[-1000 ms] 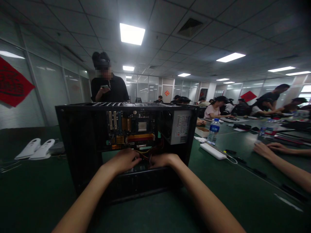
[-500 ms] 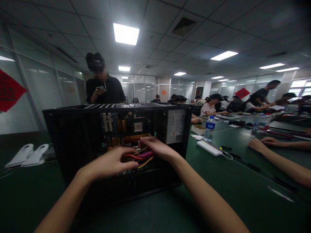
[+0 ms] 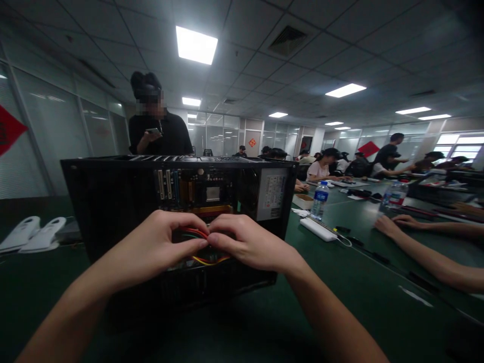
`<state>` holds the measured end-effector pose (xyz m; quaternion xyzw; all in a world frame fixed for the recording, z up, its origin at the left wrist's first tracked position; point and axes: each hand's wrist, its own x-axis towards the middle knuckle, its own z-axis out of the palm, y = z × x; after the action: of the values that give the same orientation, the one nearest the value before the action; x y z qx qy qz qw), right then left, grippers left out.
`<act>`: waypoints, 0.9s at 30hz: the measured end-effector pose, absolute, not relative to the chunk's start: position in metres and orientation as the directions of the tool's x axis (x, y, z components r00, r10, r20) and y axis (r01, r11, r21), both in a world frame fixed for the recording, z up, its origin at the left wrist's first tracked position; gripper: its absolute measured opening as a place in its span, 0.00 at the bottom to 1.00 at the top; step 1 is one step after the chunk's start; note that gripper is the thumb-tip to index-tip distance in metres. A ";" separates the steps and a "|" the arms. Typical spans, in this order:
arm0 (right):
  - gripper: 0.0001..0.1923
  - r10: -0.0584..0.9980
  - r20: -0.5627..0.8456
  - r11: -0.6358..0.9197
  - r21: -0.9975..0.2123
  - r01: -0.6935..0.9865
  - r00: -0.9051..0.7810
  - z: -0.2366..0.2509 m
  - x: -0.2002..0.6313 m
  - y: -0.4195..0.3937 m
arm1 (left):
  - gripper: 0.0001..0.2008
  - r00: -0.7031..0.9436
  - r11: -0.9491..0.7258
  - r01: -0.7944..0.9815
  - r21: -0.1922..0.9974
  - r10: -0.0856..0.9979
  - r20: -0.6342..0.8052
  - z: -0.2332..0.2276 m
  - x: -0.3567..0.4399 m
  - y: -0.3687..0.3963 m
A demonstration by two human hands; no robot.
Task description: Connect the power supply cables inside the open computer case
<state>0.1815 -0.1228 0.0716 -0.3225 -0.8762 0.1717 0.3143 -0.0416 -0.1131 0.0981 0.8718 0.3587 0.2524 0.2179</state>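
An open black computer case [image 3: 113, 196] stands on the table in front of me. Inside it show the motherboard [image 3: 198, 187], with its slots and a square silver chip, and a power supply [image 3: 271, 194] at the upper right. My left hand [image 3: 172, 239] pinches a bundle of coloured cables [image 3: 195, 233] between thumb and fingers. Against its fingertips, my right hand [image 3: 245, 242] is closed on the same cables. A yellow and red loop of wire hangs below both hands. Just what lies between the fingertips is hidden.
White slipper-like objects [image 3: 40, 234] lie left of the case. To the right are a water bottle [image 3: 320, 199], a white power strip [image 3: 317, 228], a small box [image 3: 302, 201] and black cables. Another person's arms [image 3: 427, 247] rest on the green table [image 3: 340, 302]. Someone stands behind the case.
My right hand has drawn back from deeper in the case, and its fingertips now meet those of my left hand at the cables. The view has shifted slightly.
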 end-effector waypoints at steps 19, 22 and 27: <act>0.21 0.759 0.456 0.595 -0.777 0.209 -0.464 0.074 0.191 -0.129 | 0.26 0.545 -0.869 0.377 0.319 0.487 0.683 0.084 -0.038 -0.108; 0.20 0.740 0.493 0.619 -0.765 0.178 -0.457 0.075 0.191 -0.126 | 0.25 0.522 -0.879 0.398 0.262 0.452 0.724 0.085 -0.037 -0.112; 0.19 0.740 0.484 0.576 -0.815 0.067 -0.467 0.077 0.191 -0.121 | 0.25 0.556 -0.888 0.396 0.234 0.435 0.708 0.084 -0.033 -0.118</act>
<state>0.1909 -0.1214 0.0770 -0.2626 -0.7684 0.3783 0.4444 -0.0327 -0.1176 0.0844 0.8818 0.2356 0.4079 0.0238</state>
